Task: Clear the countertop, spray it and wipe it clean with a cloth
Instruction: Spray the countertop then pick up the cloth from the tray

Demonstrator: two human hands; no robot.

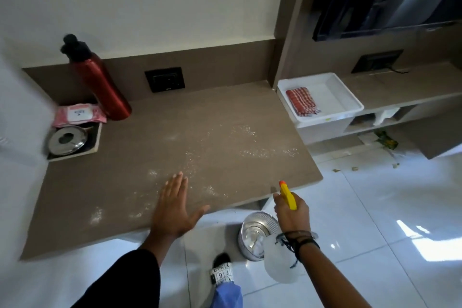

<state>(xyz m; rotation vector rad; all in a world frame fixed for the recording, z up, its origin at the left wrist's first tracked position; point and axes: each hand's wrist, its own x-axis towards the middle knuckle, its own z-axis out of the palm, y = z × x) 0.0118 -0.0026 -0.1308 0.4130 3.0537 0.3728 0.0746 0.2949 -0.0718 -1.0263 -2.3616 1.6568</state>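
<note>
The brown countertop (155, 147) carries scattered white droplets or powder across its middle and front. My left hand (172, 210) lies flat and open on its front edge, fingers spread. My right hand (291, 212) is closed around a spray bottle (277, 262) with a clear body and a yellow head (287, 195) with an orange nozzle, held just off the counter's front right corner and pointing at the surface. A red checked cloth (301, 102) lies folded in a white tray (350, 100) to the right of the counter.
A red bottle (100, 85) with a black cap stands at the back left. Beside it lie a pink wipes pack (78, 114) and a steel lid (67, 140) on a tray. A steel pot (255, 232) stands on the white tiled floor below the counter edge.
</note>
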